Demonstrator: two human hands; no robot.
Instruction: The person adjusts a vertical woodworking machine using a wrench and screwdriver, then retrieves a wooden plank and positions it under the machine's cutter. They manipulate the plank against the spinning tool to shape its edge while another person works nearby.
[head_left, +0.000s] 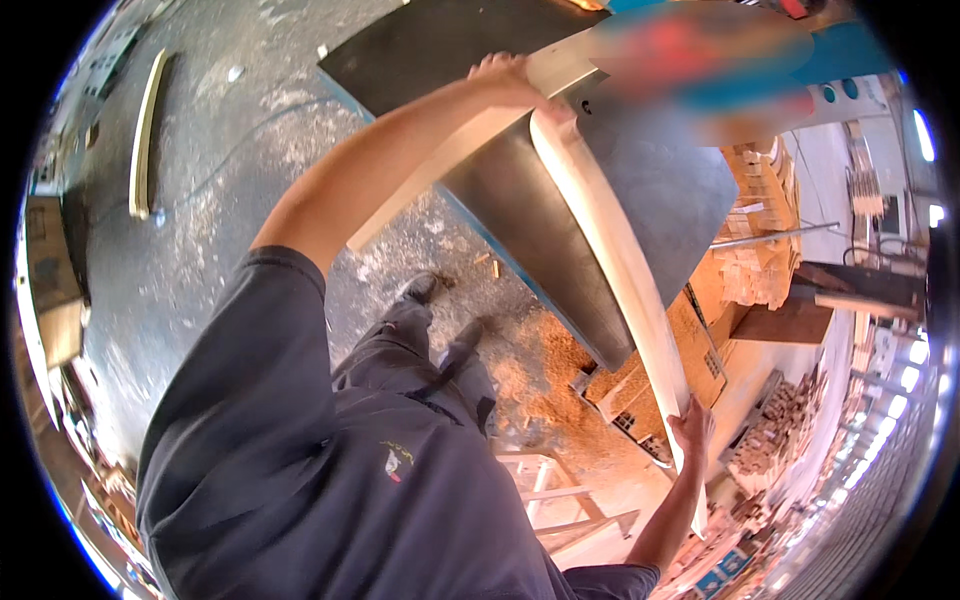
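A long pale wooden plank [620, 245] stretches from the middle of the dark metal machine table [535, 215] toward the lower right, its near end beyond the table's edge. My right hand [692, 430] is closed around that overhanging end. A second pale board [405, 200] crosses the table at an angle and runs partly under my left forearm. At the spot where the two pieces come close together, my left hand [522, 85] is closed over the wood. Its fingertips show past the board's far edge, while its other side touches the plank's upper end.
A blurred red and blue machine part [700, 60] stands at the table's far side. Sawdust [545, 385] covers the floor below. Stacked wood pieces [765, 220] lie to the right, with a wooden frame [560, 495] near my body. A loose wooden strip [146, 140] lies at left.
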